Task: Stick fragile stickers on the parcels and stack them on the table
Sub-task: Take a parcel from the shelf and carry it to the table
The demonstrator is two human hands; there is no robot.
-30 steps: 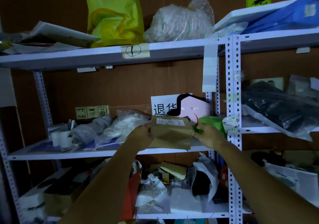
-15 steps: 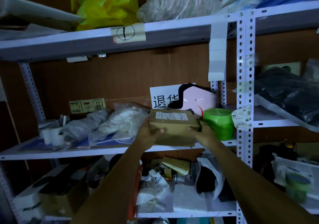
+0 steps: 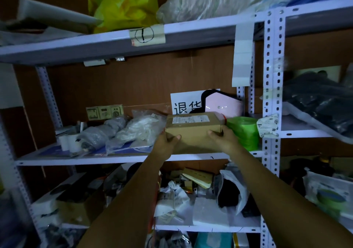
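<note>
Pulled forward since a moment ago, the brown cardboard box parcel [image 3: 193, 133] is gripped between the left hand [image 3: 168, 141] and right hand [image 3: 224, 139], at the front of the white metal shelf [image 3: 114, 160]. Thumbs are pressed on its front; other fingers are hidden. It is likely being fetched; next it must be drawn clear of the green plastic roll [image 3: 245, 135] just beside the right fingers.

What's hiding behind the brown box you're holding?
A white sign with black writing and a pink-and-black thing stand behind the box. The box covers their lower parts, so anything down low behind it cannot be seen.
</note>
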